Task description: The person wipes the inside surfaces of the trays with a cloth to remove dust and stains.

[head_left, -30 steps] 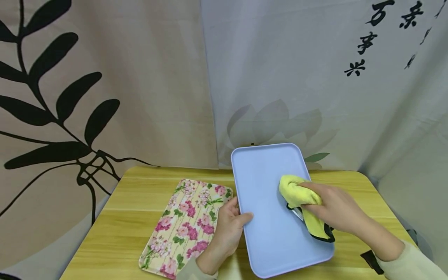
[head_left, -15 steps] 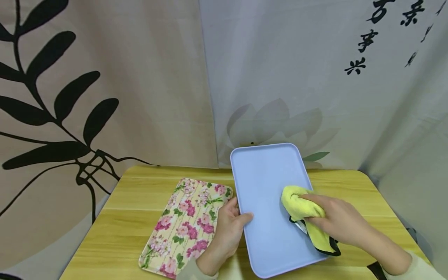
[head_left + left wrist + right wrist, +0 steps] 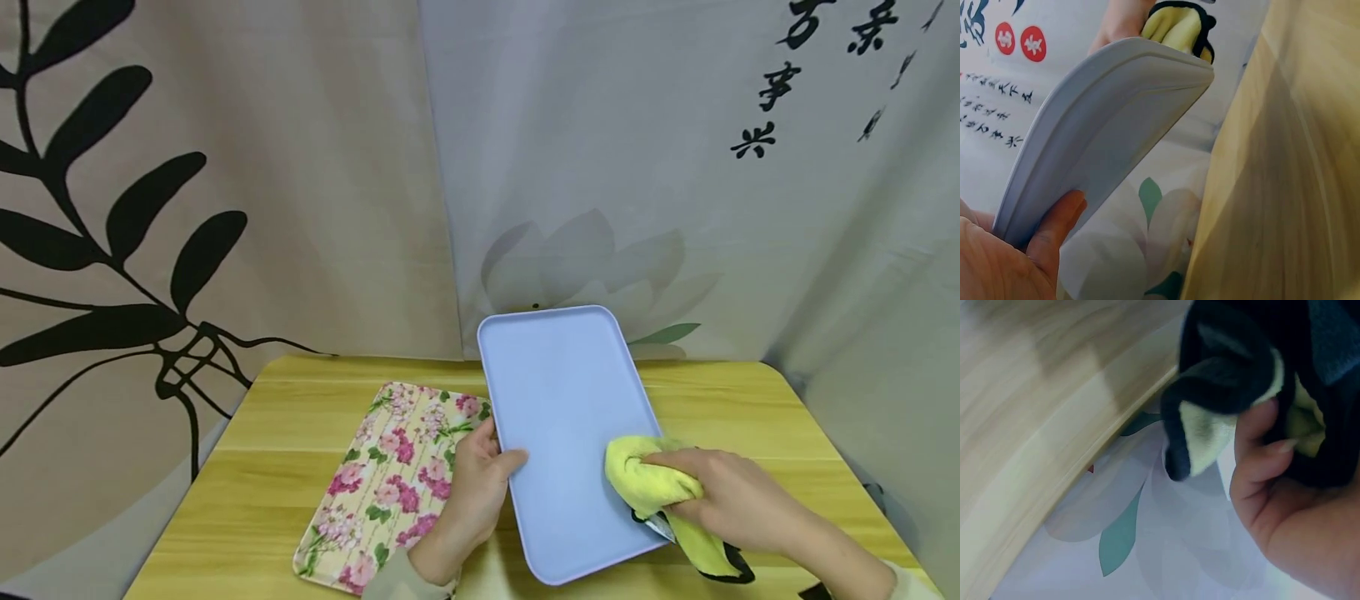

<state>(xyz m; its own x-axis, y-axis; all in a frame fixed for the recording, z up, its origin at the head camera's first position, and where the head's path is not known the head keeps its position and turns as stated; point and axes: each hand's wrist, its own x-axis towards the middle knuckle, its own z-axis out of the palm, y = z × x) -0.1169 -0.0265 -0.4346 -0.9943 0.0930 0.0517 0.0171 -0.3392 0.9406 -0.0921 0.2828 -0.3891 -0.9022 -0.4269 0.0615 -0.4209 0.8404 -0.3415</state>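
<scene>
A pale blue rectangular tray (image 3: 566,400) is held tilted up over the table by my left hand (image 3: 476,487), thumb over its left rim and fingers behind. In the left wrist view the tray's underside (image 3: 1122,125) shows, with a finger (image 3: 1060,225) against it. My right hand (image 3: 738,500) grips a bunched yellow cloth (image 3: 648,475) with black edging, which lies against the tray's lower right part. The right wrist view shows the cloth's dark side (image 3: 1229,375) folded around the curled fingers (image 3: 1263,459).
A flower-patterned tray (image 3: 390,492) lies on the wooden table (image 3: 240,492), left of the blue tray and partly behind my left forearm. A printed curtain (image 3: 337,183) hangs behind the table's far edge.
My right hand has slid the cloth down the tray's right side, toward its lower right corner. The left hand keeps its grip, and the tray appears slightly farther left in view.
</scene>
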